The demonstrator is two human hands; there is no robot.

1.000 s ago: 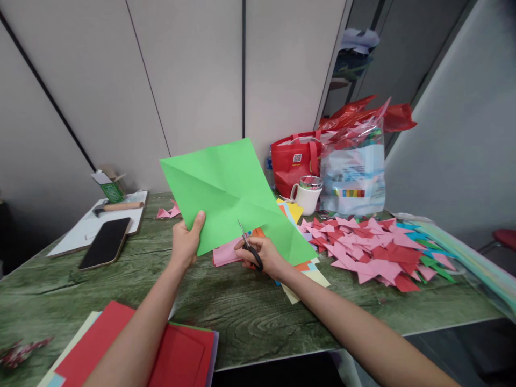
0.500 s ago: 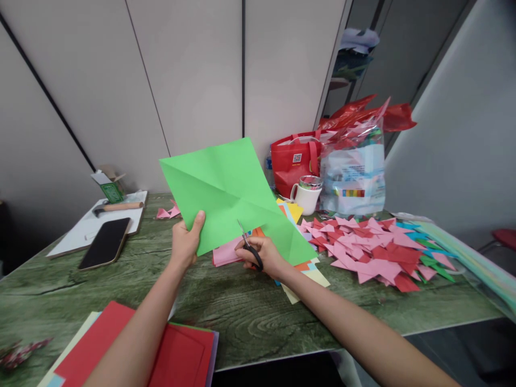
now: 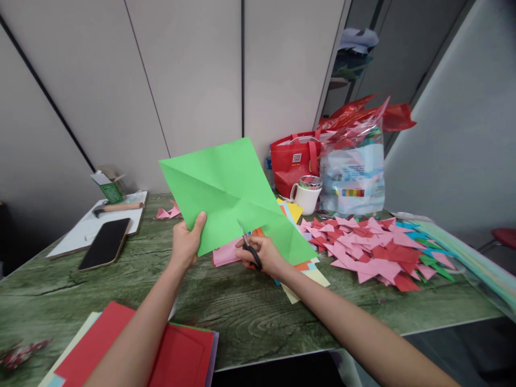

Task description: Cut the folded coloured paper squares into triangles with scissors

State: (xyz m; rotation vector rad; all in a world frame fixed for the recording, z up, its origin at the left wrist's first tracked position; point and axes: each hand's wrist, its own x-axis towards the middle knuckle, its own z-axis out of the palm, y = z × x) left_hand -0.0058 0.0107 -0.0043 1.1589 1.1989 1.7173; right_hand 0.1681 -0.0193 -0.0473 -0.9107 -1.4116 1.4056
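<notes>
our green wood-grain table (image 3: 242,306) carries a white board (image 3: 76,231) and a black phone (image 3: 105,243) at far left, a white mug (image 3: 307,198), a red bag (image 3: 292,158) and a clear bag (image 3: 355,177) at the back, a heap of paper triangles (image 3: 374,250) at right, and stacked red sheets (image 3: 177,355) nearest us.

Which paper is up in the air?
The green sheet, held by the left hand, scissors in the right hand at its edge; the red sheets lie flat.
</notes>
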